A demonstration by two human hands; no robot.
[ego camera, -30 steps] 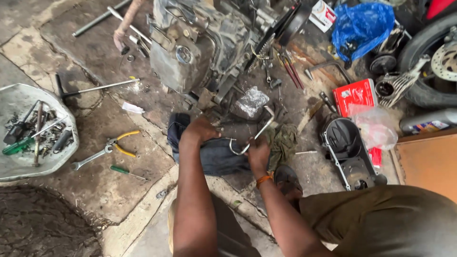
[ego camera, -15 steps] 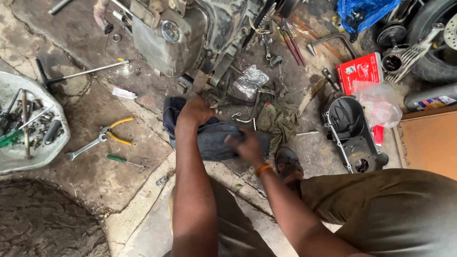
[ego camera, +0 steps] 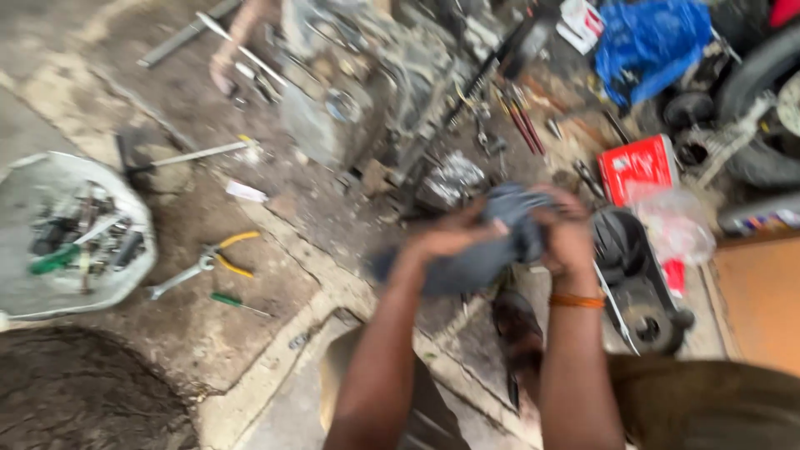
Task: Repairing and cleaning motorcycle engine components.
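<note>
I have a dark rag (ego camera: 483, 250) bunched between both hands, lifted above the floor just in front of the engine (ego camera: 367, 92). My left hand (ego camera: 454, 237) clenches its near end; my right hand (ego camera: 567, 237) closes over the far end, just beside the red box (ego camera: 637, 167). To wipe well, I'd judge, I should keep the cloth folded thick and work it firmly around my fingers. The frame is blurred.

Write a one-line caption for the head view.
Both hands, left hand and right hand, bunch a dark cloth above a tool-strewn floor.
</note>
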